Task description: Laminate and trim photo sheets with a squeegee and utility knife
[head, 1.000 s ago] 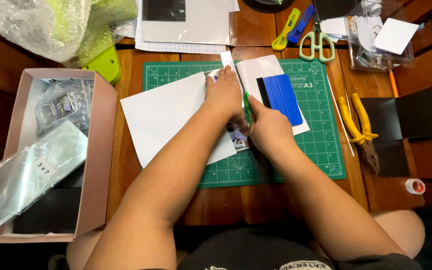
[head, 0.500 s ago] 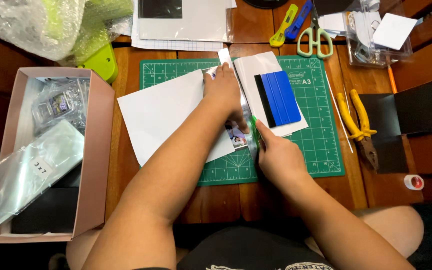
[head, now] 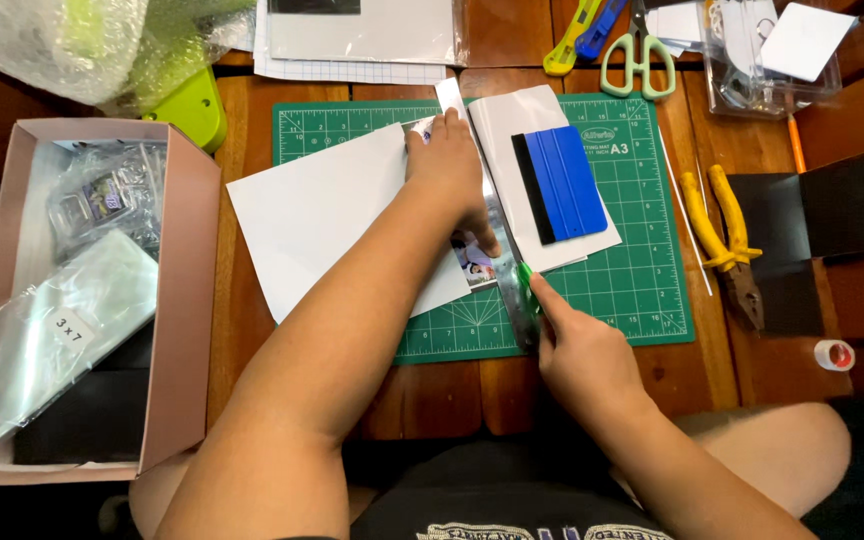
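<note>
Left hand (head: 449, 165) flat on white sheet (head: 332, 215), right hand (head: 577, 350) grip pinching green knife (head: 525, 280), cutting mat (head: 642, 290)

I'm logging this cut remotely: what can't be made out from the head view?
- Cutter: blade hidden by the right hand; only its green tip shows.
- Photo print: mostly covered by the left hand and white sheet.
- Ruler: far end under the left hand.
- Pink box: contents blurred by plastic bags.
- Scissors: blades cut off by the top edge.
</note>
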